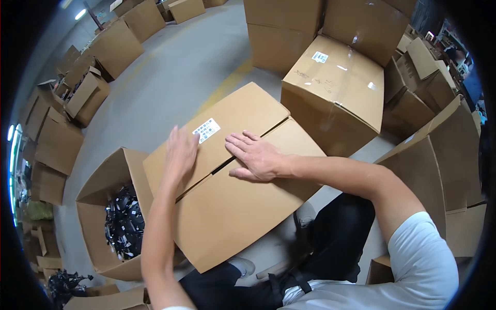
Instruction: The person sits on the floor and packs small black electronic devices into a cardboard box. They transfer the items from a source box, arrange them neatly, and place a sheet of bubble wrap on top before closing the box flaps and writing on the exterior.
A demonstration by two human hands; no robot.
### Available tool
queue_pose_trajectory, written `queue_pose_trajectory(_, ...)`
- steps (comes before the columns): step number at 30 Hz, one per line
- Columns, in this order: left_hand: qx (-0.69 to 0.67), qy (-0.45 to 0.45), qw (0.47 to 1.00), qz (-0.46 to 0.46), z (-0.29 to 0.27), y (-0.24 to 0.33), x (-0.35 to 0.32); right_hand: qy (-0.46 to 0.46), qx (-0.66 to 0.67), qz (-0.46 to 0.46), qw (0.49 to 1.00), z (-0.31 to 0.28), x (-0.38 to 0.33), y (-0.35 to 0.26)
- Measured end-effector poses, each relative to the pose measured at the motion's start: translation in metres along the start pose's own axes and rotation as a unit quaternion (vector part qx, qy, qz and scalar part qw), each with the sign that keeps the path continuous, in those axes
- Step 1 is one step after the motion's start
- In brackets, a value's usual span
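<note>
A large brown cardboard box (232, 217) sits in front of me, its two top flaps folded down with a narrow dark gap between them. My right hand (254, 157) lies flat across that gap, fingers spread, bare and holding nothing. Slightly smeared by motion, my left hand (182, 152) is over the far-left flap, beside a white printed label (206, 130). Its fingers look stretched out, with nothing visible in them; whether they touch the label I cannot tell.
At the left stands an open carton (90, 227) of black, shiny small parts (125, 225). A taped carton (336, 88) is beyond my box, with taller cartons (281, 39) behind. Open cartons (413, 175) line the right. Grey floor (170, 67) bears a yellow stripe (225, 85).
</note>
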State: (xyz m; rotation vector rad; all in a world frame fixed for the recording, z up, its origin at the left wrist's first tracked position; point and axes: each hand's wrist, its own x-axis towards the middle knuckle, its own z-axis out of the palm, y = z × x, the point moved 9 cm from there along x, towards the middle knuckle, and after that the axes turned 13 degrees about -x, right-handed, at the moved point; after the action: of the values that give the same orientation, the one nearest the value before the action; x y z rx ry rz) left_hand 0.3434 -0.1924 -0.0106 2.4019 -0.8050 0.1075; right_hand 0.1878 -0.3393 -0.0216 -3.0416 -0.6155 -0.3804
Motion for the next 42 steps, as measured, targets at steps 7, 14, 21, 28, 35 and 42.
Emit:
queue_pose_trajectory(7,0.088,-0.095,0.984,-0.124,0.074,0.007,0.083,-0.089,0.027,-0.103,0.990,-0.032,-0.089,-0.077)
queue_pose_trajectory(14,0.066,-0.063,0.992,-0.088,0.063,0.022,0.068,-0.094,-0.068,-0.089,0.989,-0.019,-0.135,-0.103)
queue_pose_trajectory(21,0.091,-0.040,0.993,-0.064,0.070,0.002,0.067,-0.098,0.030,-0.022,0.994,-0.026,-0.098,-0.094)
queue_pose_trajectory(28,-0.123,-0.039,0.992,-0.015,0.075,0.005,0.064,-0.051,0.015,-0.015,0.998,-0.012,-0.117,-0.079)
queue_pose_trajectory(35,0.009,-0.199,0.980,0.027,0.066,-0.002,-0.054,0.128,-0.038,0.158,0.978,-0.010,-0.147,-0.117)
queue_pose_trajectory(42,0.148,-0.139,0.977,0.068,0.053,0.000,-0.095,0.412,0.114,0.279,0.860,-0.189,-0.350,-0.082)
